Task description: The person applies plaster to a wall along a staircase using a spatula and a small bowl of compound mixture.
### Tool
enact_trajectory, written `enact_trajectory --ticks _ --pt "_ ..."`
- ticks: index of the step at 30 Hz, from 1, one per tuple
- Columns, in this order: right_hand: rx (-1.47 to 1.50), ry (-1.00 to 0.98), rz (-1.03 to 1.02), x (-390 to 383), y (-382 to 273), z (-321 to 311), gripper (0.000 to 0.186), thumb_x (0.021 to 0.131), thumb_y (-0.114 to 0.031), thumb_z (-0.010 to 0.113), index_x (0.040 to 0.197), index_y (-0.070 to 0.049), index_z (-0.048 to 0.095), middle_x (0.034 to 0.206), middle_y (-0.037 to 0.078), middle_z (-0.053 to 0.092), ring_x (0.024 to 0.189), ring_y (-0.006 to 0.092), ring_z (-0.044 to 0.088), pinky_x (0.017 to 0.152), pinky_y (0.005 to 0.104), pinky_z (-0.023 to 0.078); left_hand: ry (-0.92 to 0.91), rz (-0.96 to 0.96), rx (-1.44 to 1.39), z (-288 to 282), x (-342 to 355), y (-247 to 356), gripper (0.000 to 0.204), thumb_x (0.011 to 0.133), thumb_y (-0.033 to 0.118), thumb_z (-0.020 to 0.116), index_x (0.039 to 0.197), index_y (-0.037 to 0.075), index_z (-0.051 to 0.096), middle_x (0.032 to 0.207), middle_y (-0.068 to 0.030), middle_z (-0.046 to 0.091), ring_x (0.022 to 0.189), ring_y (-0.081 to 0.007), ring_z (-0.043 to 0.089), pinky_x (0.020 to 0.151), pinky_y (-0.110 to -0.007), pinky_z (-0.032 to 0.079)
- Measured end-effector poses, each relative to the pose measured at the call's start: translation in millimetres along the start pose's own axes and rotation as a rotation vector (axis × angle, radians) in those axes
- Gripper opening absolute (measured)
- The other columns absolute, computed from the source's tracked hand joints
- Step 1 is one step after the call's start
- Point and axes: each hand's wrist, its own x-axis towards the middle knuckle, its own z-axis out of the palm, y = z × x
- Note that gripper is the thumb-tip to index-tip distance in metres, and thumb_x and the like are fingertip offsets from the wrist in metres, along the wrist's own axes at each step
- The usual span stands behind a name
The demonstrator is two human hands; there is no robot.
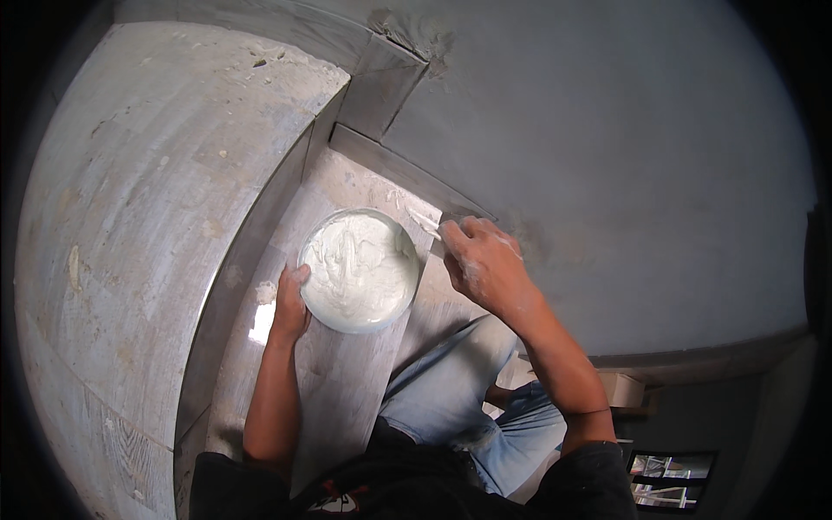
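Note:
My left hand (290,302) grips the left rim of a round pale bowl (355,319) holding white, creamy paste (354,260). My right hand (481,264) is closed round a small putty knife (423,220) coated in white paste. The blade is held beside the upper right of the bowl, in front of the tile skirting (381,163) along the grey wall (624,173); whether it touches the skirting I cannot tell. White smears mark my right hand and the tiles near the blade.
A dusty wood-look tiled step (139,217) rises at the left, its edge running diagonally. The lower tiled floor (338,373) lies under the bowl and my jeans-clad legs (451,390). A barred window (667,481) shows at lower right.

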Motion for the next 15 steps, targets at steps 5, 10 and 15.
enact_trajectory --ticks 5,10,15 --pt "0.083 0.318 -0.011 16 18 -21 0.021 0.074 -0.008 0.059 0.094 -0.007 0.056 0.083 0.012 0.058 0.079 0.0291 0.057 0.066 0.0391 0.048 0.053 -0.013 -0.017 -11 1 -7 0.051 0.088 0.024 0.046 0.13 -0.003 0.036 0.121 -0.0152 0.05 0.113 -0.0215 0.05 0.095 -0.032 0.039" --pt "0.366 0.45 0.171 58 47 -37 0.016 0.075 -0.007 0.058 0.091 -0.006 0.06 0.076 0.014 0.06 0.067 0.0305 0.059 0.061 0.0359 0.046 0.036 -0.038 0.024 -14 1 -8 0.053 0.087 0.025 0.047 0.13 -0.003 0.035 0.122 -0.0156 0.049 0.112 -0.0216 0.05 0.095 -0.032 0.04" --pt "0.339 0.459 0.157 93 57 -54 0.011 0.077 -0.01 0.058 0.087 -0.005 0.061 0.07 0.015 0.06 0.061 0.0316 0.057 0.06 0.0358 0.045 0.113 0.03 0.303 -41 5 -25 0.05 0.089 0.026 0.043 0.127 -0.006 0.039 0.121 -0.0173 0.049 0.114 -0.0224 0.048 0.097 -0.032 0.036"
